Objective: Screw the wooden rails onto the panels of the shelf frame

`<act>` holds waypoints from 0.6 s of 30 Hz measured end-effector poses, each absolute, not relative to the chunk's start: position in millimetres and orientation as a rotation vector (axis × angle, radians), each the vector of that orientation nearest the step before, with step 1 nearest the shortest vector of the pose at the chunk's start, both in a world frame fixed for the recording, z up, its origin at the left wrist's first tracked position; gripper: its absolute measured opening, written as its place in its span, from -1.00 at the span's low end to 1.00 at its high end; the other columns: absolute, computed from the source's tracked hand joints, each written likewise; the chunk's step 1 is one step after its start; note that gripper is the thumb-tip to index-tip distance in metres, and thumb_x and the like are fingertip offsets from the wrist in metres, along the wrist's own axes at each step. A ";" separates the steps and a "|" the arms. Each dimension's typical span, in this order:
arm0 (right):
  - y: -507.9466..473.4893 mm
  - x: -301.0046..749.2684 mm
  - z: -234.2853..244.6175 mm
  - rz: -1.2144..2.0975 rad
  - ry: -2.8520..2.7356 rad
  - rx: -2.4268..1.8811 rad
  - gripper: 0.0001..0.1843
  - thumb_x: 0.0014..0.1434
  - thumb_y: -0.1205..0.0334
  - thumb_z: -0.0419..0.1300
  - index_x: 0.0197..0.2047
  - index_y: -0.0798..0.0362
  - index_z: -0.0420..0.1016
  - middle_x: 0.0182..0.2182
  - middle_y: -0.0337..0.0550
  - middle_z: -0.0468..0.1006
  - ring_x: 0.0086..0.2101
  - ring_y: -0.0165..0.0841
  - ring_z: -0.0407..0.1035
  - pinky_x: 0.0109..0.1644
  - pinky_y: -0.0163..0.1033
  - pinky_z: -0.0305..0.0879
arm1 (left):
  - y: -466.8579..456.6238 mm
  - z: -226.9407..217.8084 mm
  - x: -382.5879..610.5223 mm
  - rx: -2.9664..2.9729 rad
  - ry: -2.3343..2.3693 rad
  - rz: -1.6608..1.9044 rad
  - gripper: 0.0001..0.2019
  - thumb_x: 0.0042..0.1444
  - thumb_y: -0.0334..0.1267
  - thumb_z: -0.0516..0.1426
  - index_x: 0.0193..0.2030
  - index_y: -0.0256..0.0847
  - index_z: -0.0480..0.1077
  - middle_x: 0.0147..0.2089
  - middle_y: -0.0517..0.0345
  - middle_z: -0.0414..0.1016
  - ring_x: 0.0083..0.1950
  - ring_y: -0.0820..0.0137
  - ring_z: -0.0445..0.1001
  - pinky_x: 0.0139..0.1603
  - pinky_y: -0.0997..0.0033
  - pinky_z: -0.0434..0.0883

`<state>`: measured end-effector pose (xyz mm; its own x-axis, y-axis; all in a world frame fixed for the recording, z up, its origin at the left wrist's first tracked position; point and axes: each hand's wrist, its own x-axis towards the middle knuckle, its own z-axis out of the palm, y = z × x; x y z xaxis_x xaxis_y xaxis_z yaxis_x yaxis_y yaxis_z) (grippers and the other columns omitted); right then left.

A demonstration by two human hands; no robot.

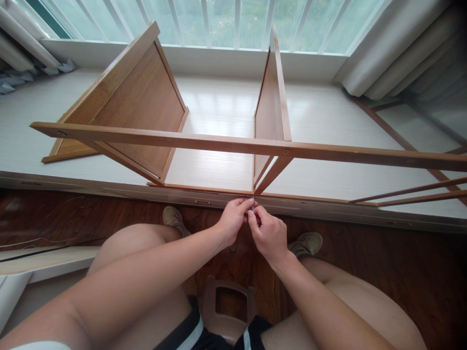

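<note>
A wooden shelf frame [226, 144] lies on its side on the pale raised platform, with an upright divider panel [272, 97] in the middle and a side panel [134, 102] at the left. My left hand [233, 218] and my right hand [268, 232] meet at the frame's near bottom rail, just under the divider's foot. Both hands are closed in a pinch around a small thin metal piece [253, 207], too small to name. The fingertips touch each other and the rail's edge.
I sit on a low brown stool [228, 304] with knees apart and shoes [174, 218] on the dark wooden floor. A barred window [219, 22] runs along the back, curtains [397, 53] at the right. A white board [47, 262] lies at left.
</note>
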<state>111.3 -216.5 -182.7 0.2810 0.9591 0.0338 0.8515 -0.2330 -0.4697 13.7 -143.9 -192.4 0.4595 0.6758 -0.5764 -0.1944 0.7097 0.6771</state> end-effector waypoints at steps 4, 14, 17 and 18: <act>-215.8 110.9 -181.9 0.349 -1.676 -2.175 -0.70 0.35 0.10 -0.03 -0.29 0.03 0.44 -0.46 -0.19 0.57 -0.53 -0.40 0.34 -0.42 -0.27 -0.18 | -144.7 -193.2 14.0 0.570 0.948 0.584 -0.73 -0.01 -0.12 0.30 -0.34 -0.33 0.48 -0.37 0.13 0.42 -0.37 0.52 0.36 -0.37 0.56 0.27; -216.7 111.2 -182.6 0.450 -1.616 -2.175 -0.68 0.35 0.15 -0.08 -0.28 0.03 0.45 -0.47 -0.19 0.56 -0.52 -0.39 0.33 -0.42 -0.27 -0.18 | -143.2 -191.0 13.0 0.586 0.958 0.561 -0.72 -0.01 -0.11 0.30 -0.34 -0.33 0.49 -0.42 0.19 0.37 -0.40 0.56 0.32 -0.45 0.60 0.21; -216.0 110.1 -182.8 0.503 -1.594 -2.155 -0.67 0.34 0.09 -0.06 -0.32 0.03 0.43 -0.49 -0.19 0.55 -0.51 -0.38 0.33 -0.42 -0.27 -0.15 | -143.9 -190.0 13.2 0.569 0.950 0.571 -0.72 -0.02 -0.12 0.30 -0.33 -0.33 0.48 -0.40 0.16 0.41 -0.39 0.53 0.36 -0.41 0.58 0.28; -215.7 109.7 -182.6 0.511 -1.582 -2.146 -0.66 0.34 0.06 -0.04 -0.34 0.03 0.42 -0.50 -0.19 0.53 -0.52 -0.38 0.33 -0.42 -0.27 -0.14 | -144.1 -189.8 13.3 0.561 0.944 0.576 -0.72 -0.02 -0.12 0.30 -0.33 -0.33 0.47 -0.40 0.16 0.42 -0.39 0.52 0.37 -0.39 0.55 0.32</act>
<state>109.7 -215.7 -182.6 0.2831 0.9581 -0.0432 0.8021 -0.2612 -0.5370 13.3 -144.1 -189.8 0.4627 0.6720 -0.5783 -0.2070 0.7161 0.6666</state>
